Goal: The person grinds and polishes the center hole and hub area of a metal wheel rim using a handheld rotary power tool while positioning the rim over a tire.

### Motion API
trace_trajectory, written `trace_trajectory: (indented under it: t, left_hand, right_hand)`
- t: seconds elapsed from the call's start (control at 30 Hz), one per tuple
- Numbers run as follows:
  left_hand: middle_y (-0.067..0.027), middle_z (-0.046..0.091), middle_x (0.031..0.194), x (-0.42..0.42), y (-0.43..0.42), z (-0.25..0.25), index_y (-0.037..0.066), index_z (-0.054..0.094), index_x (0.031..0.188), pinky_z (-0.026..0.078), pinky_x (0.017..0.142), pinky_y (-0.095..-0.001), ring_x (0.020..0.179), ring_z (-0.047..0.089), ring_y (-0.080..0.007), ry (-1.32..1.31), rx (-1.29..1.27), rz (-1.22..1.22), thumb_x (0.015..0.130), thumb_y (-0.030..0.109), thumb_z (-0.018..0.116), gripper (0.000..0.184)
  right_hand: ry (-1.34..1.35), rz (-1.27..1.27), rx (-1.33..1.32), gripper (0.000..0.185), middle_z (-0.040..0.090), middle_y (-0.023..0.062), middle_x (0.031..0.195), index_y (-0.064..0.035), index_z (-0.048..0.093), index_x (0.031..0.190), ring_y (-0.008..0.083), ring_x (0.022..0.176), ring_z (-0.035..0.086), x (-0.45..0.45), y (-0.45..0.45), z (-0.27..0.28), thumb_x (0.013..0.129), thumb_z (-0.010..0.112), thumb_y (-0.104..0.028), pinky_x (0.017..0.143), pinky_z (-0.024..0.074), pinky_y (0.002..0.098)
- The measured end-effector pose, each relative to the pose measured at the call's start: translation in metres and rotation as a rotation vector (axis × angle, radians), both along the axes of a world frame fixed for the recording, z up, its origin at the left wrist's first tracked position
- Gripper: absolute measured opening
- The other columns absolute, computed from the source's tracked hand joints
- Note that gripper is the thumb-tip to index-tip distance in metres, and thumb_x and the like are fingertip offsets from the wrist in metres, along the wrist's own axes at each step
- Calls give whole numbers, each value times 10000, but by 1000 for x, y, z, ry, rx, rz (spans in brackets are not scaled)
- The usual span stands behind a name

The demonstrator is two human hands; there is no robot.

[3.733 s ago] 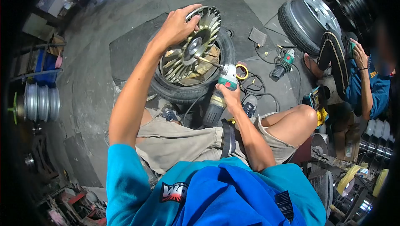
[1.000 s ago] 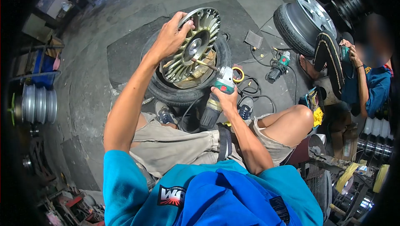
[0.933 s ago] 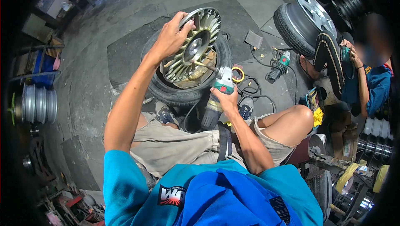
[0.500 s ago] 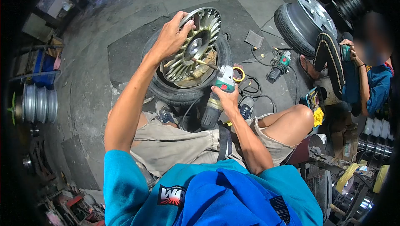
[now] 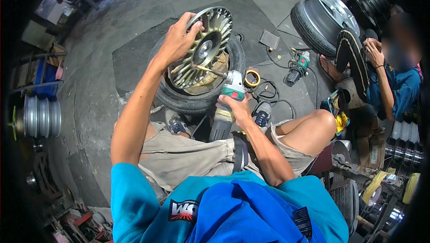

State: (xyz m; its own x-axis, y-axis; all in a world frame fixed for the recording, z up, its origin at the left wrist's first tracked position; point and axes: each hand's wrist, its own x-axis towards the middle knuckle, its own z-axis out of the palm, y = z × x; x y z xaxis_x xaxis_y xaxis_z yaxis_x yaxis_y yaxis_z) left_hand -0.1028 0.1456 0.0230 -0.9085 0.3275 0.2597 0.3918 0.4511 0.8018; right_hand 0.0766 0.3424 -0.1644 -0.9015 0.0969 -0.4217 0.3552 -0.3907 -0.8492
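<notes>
My left hand (image 5: 182, 37) is closed round the upper rim of a multi-spoke wheel face (image 5: 205, 49), holding it tilted upright above a tire lying flat (image 5: 181, 103). My right hand (image 5: 237, 108) grips a green and grey angle grinder (image 5: 233, 86) by its body, tape wrapped round its handle. From the grinder's head a thin rod (image 5: 216, 71) reaches to the spokes, its tip by the lower spokes near the hub; whether it touches cannot be made out. Inside the tire, below the wheel face, lies some brownish wrapped material (image 5: 210, 84).
A roll of yellow tape (image 5: 252, 78) and coiled black cable (image 5: 268, 91) lie right of the tire. Beyond is a second grinder (image 5: 297, 68). A co-worker (image 5: 385, 77) sits at the right beside a tire with a silver wheel (image 5: 329, 21). Steel rims (image 5: 42, 117) stand at the left.
The grinder and my right hand have shifted left, the rod's tip moving across the spokes. My left hand keeps its hold. A green tool in the co-worker's hands is no longer visible.
</notes>
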Motion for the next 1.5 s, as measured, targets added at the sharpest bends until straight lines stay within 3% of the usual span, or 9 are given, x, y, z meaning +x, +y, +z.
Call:
trace_trajectory:
  t: [0.07,0.17,0.37,0.47,0.73,1.03,1.17,1.23,1.5]
  left_hand:
    - [-92,763,1074,1,-2,0,8,603,1233,509,924,-359,983,677,-188,-6,11,4,1081,269,549,307]
    - [-86,761,1068,-2,-4,1,7,605,1233,509,922,-350,974,673,-176,-23,-3,12,1079,270,552,310]
    - [-163,769,1051,-7,-8,0,-1,603,1225,547,878,-406,983,734,-277,53,-3,5,1070,278,577,320]
    - [-74,762,1084,-10,-7,3,12,608,1244,504,923,-352,985,663,-172,-5,-22,8,1083,302,539,338]
    - [-68,760,1064,-10,-13,-1,14,612,1242,510,891,-347,951,662,-168,-25,-5,38,1082,300,549,334]
    - [-74,766,1072,-12,-12,-4,15,614,1247,507,923,-357,1002,671,-179,-3,-18,27,1082,302,550,337]
    - [-75,769,1086,-9,-10,0,19,614,1253,506,931,-364,1017,674,-185,-21,-30,33,1083,310,546,344]
    - [-153,777,1056,-9,-10,0,1,605,1225,546,891,-411,984,735,-284,41,-20,24,1077,303,572,338]
    - [-144,776,1049,-12,-12,-2,6,611,1229,547,878,-405,962,729,-265,24,-11,31,1075,305,576,338]
  right_hand:
    - [-43,37,-126,390,722,129,955,-4,608,1158,236,812,743,1,-1,22,834,814,-70,722,640,414]
    - [-29,41,-45,590,686,94,1091,3,585,1221,191,947,688,-6,7,-2,743,901,-137,848,582,351]
    - [33,-156,521,1144,608,259,1305,173,336,1485,312,1144,635,-35,28,-16,663,940,-346,1014,512,391]
    - [70,-186,664,1185,582,290,1347,169,323,1503,326,1197,617,-33,27,-25,647,944,-367,1062,484,408]
    - [67,-206,482,1114,612,254,1297,138,366,1474,302,1167,624,-26,15,-15,654,959,-327,1030,500,424]
    - [91,-210,661,933,669,196,1214,55,450,1389,278,1078,667,-26,20,-28,675,944,-287,973,525,408]
    - [185,-301,568,940,678,193,1178,45,457,1383,282,1025,675,-36,26,-9,665,950,-309,937,537,404]
    - [202,-251,585,932,681,189,1171,42,466,1377,279,1026,675,-33,29,-11,665,952,-311,939,536,404]
    - [80,-202,549,966,674,198,1215,73,460,1402,267,1073,669,-32,29,-34,671,957,-319,976,529,393]
